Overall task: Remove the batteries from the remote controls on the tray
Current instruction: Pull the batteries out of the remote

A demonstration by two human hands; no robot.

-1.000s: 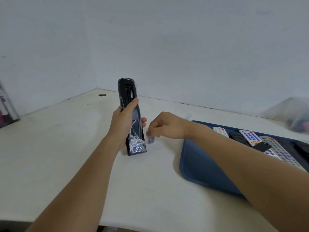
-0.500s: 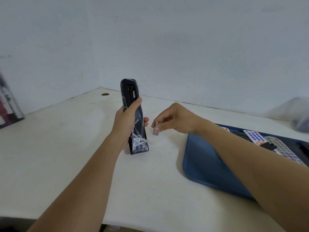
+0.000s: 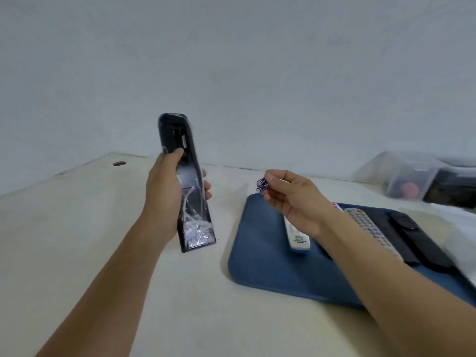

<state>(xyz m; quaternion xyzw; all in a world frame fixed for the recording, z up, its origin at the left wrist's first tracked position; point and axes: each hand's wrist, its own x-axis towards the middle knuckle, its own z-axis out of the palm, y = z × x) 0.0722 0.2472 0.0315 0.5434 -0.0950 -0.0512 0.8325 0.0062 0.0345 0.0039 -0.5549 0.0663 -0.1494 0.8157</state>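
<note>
left hand (image 3: pixel 164 191) gripped the black remote (image 3: pixel 186 181) upright over the table (image 3: pixel 77 228), compartment open, while right hand (image 3: pixel 293 197) pinched two batteries (image 3: pixel 261 186) above the blue tray (image 3: pixel 262 266) edge. so one remote looked emptied; about four remotes lay on the tray (two white, two black, partly hidden), probably still to do.

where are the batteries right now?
Head view, centre-right: two batteries pinched in the right hand, in the air above the blue tray's far-left corner.
</note>
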